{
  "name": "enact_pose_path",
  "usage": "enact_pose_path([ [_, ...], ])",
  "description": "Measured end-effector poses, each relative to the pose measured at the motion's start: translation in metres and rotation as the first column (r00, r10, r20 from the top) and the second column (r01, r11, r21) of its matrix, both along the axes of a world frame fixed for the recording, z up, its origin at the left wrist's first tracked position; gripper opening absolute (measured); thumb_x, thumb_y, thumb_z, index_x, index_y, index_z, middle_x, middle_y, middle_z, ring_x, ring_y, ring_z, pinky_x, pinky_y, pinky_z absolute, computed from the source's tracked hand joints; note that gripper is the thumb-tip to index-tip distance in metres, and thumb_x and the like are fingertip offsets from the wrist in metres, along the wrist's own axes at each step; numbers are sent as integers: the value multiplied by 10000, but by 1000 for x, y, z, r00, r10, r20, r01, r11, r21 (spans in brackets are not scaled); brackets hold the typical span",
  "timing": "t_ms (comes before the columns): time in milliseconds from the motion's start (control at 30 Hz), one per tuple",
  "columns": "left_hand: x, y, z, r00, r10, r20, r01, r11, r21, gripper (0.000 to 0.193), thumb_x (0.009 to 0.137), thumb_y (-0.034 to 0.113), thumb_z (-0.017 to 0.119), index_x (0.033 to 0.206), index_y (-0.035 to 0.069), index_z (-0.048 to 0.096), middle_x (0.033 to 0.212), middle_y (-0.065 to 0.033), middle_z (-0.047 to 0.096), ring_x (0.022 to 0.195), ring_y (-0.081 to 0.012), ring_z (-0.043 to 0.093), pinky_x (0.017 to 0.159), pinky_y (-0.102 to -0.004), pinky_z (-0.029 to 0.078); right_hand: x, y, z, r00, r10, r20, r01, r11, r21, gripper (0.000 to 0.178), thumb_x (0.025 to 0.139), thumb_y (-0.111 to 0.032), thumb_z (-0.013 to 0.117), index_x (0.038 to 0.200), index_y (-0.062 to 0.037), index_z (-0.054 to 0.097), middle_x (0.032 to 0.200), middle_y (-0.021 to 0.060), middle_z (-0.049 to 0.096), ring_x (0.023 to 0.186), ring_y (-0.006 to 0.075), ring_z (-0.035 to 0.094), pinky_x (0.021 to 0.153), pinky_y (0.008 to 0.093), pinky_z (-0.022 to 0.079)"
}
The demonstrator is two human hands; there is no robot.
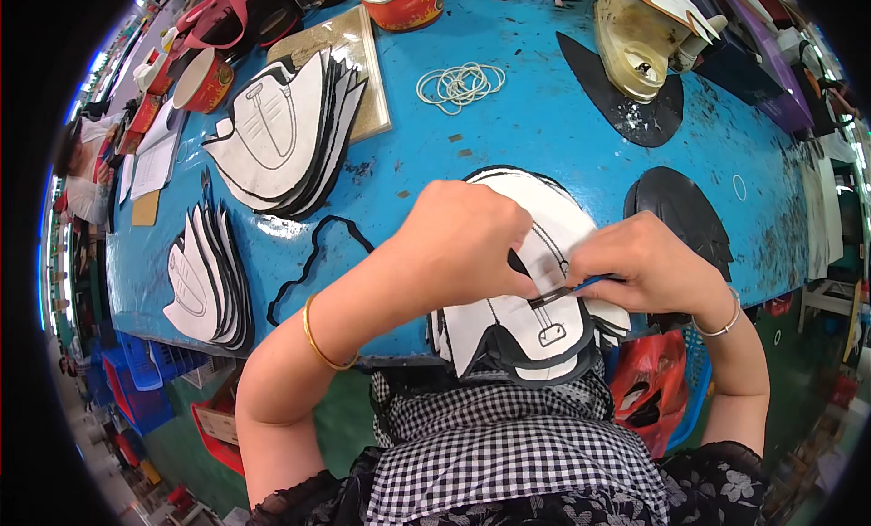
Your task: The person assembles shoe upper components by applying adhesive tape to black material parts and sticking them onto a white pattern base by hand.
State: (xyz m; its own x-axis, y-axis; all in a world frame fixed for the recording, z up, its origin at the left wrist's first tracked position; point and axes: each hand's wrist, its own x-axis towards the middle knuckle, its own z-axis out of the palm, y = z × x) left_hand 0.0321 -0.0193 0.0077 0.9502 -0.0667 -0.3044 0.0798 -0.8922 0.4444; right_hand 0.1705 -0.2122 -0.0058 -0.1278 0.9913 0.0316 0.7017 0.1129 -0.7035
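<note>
A stack of white, black-edged shoe-upper pieces (472, 322) lies in front of me at the table's near edge, with stitched-looking outlines on the top piece. My left hand (472, 231) is closed over it, thumb and fingers pinching a short dark strip (550, 297) that crosses the top piece. From the right, my right hand (640, 263) comes in closed around a slim blue tool (594, 280). Its fingertips meet the right end of the strip. The tool's tip is too small to make out.
More stacks of white pieces (272, 131) and smaller ones (195, 286) stand at left. Black pieces (676, 209) lie at right, below a yellowed glue container (635, 50). A coil of white cord (460, 86), a black strip (318, 245) and a red paper bowl (399, 4) are further off.
</note>
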Motion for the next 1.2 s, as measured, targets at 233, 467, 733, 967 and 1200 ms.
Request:
enact_pose_path([
  [233,-9,22,-12,999,-14,37,25,945,-326,148,794,185,681,874,61,691,631,-104,590,577,-263,559,566,-372,437,-3,6,0,981,-56,188,47,997,55,189,733,-124,723,861,-121,583,732,44,604,679,259,622,551,372,464],
  [467,-13,21,-12,997,-39,63,58,942,-330,116,808,161,662,853,55,674,626,-113,584,565,-284,554,555,-381,427,-3,9,4,978,-1,208,-9,999,49,189,789,-207,708,896,-127,574,759,39,613,680,259,626,559,378,469],
  [733,-15,21,-15,995,-54,89,86,913,-398,109,848,103,637,897,27,576,645,-155,572,582,-323,555,543,-412,406,-5,23,3,964,-139,228,155,986,-53,303,885,-393,641,908,-99,577,697,83,614,649,298,612,564,395,443],
  [967,-11,35,-14,995,-34,90,69,903,-425,125,858,116,636,916,31,565,647,-153,558,591,-322,543,545,-410,406,2,25,12,960,-212,184,213,977,16,269,855,-329,680,872,-87,563,731,83,615,652,306,612,568,405,451],
  [1200,-20,38,-30,989,-38,146,111,835,-539,170,881,162,607,1004,46,596,808,-195,634,732,-349,630,638,-412,486,-71,3,28,829,6,559,13,999,-30,341,808,-149,579,1114,-12,520,1204,201,586,558,189,619,468,333,491],
])
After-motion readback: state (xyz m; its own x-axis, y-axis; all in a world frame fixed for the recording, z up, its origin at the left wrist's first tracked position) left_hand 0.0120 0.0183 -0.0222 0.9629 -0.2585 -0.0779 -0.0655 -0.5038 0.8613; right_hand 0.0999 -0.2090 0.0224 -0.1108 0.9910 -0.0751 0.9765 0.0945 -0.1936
